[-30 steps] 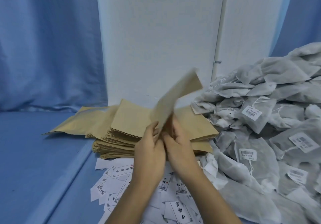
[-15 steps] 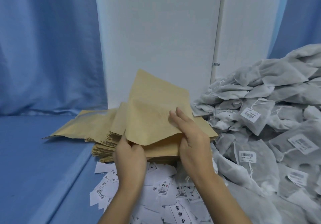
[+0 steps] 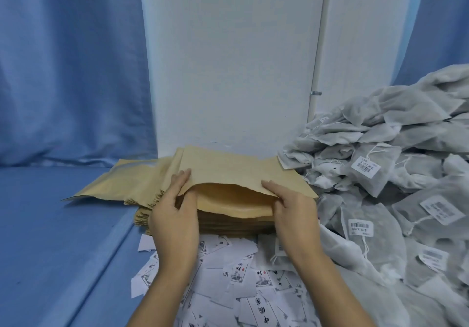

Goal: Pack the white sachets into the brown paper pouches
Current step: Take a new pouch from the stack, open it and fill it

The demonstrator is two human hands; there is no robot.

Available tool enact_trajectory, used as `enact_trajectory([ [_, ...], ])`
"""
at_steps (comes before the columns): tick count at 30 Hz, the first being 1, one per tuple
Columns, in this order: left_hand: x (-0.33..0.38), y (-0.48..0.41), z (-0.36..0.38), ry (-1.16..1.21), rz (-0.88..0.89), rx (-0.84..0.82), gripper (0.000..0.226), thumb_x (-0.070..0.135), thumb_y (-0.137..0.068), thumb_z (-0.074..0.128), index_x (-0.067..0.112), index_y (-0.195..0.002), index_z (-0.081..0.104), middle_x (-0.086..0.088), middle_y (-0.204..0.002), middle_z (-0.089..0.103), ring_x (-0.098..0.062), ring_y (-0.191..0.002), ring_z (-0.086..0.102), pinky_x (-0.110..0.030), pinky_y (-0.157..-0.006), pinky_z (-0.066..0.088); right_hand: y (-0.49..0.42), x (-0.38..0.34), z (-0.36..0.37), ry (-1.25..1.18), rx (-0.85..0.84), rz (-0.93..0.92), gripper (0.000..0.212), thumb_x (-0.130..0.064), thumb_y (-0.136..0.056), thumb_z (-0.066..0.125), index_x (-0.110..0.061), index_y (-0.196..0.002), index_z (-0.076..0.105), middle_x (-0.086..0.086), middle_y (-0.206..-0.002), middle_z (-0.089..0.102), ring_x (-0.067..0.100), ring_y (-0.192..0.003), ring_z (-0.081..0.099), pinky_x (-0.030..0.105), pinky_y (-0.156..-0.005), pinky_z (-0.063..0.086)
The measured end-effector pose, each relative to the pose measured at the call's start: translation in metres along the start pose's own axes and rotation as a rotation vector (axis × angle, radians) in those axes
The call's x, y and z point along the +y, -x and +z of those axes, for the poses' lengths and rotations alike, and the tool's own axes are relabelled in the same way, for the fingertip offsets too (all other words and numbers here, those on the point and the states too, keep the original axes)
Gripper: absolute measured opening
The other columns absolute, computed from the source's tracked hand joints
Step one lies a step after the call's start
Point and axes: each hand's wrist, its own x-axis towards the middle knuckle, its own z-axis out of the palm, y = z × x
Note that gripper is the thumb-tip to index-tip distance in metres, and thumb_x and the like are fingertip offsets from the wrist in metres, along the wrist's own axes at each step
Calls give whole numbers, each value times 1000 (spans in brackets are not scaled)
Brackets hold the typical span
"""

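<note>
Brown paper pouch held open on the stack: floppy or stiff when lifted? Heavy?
Probably floppy: the upper wall of the brown paper pouch bows between the left hand and right hand. Likely light: fingertip pinches alone hold it open. Matte paper, so probably not slippery.

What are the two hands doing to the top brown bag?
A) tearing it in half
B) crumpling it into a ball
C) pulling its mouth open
C: the left hand and right hand each pinch the brown paper pouch at its edge, and its mouth gapes open.
</note>
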Motion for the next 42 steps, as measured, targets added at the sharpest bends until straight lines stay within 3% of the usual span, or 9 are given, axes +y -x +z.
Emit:
enact_trajectory([
  [4, -3, 3, 2, -31, 49, 13, 65, -3, -84, 45, 49, -122, 54, 16, -119, 64, -14, -49, 45, -21, -48, 41, 5, -2, 7, -130, 245, -72, 67, 22, -70, 44, -20, -116, 69, -13, -124, 57, -2, -120, 49, 26, -117, 14],
  [9, -18, -2, 0, -127, 65, -44, 50, 3, -85, 50, 30, -127, 60, 15, -44, 42, -10, -44, 27, -18, -43, 25, 5, -4, 7, -392, 212, 55, 61, 19, -79, 42, -25, -109, 71, -9, -123, 62, -9, -111, 52, 2, -98, 31],
  [12, -16, 0, -1, -166, 121, -72, 46, 7, -89, 50, 28, -129, 59, 17, -53, 52, -7, -51, 41, -12, -52, 33, 8, -11, 11, -518, 214, 121, 62, 14, -81, 45, -40, -101, 67, -21, -116, 62, 0, -95, 61, 20, -94, 45],
  [14, -14, 0, -1, -219, 128, -90, 43, 9, -91, 49, 26, -130, 57, 12, -102, 69, -5, -90, 61, -11, -78, 40, 8, -13, 13, -584, 214, 161, 54, 9, -82, 48, -37, -102, 68, -21, -112, 66, -10, -94, 62, 8, -83, 47],
  [16, -14, 0, -2, -251, 133, -105, 44, 7, -93, 47, 22, -133, 54, 7, -139, 50, -8, -129, 45, -19, -104, 32, 8, -16, 15, -647, 184, 176, 44, 3, -83, 55, -34, -103, 70, -25, -103, 68, -18, -83, 59, -1, -68, 41],
  [21, -12, 0, 5, -241, 280, -162, 51, 7, -99, 38, 32, -143, 32, 15, -155, 17, 7, -141, 7, -21, -116, 11, 6, -20, 11, -737, 106, 61, 42, -2, -83, 64, -37, -106, 66, -27, -109, 66, -8, -111, 57, 4, -88, 41],
  [29, 6, 13, 22, 58, 424, -83, 23, 33, -97, 39, 39, -111, 56, 21, -133, 47, 2, -135, 32, -7, -105, 24, 7, -7, 6, -1032, 202, 121, 30, -27, -83, 50, -13, -105, 65, 3, -111, 70, 15, -111, 63, 33, -96, 47],
  [37, 7, 10, 18, -159, 580, 72, 25, 6, -93, 48, -4, -104, 67, 7, -102, 58, -3, -102, 55, -4, -92, 37, 1, 18, -9, -1146, 265, 265, 20, -18, -84, 52, -15, -102, 61, 4, -108, 70, 11, -106, 66, 19, -82, 51],
  [42, 15, 13, 16, -173, 541, 61, 27, 11, -94, 47, -3, -104, 68, 0, -98, 65, -15, -90, 61, -11, -86, 41, -10, 38, -27, -749, 218, 381, 12, -25, -81, 52, -27, -85, 63, -5, -88, 68, 13, -83, 60, 33, -78, 46],
])
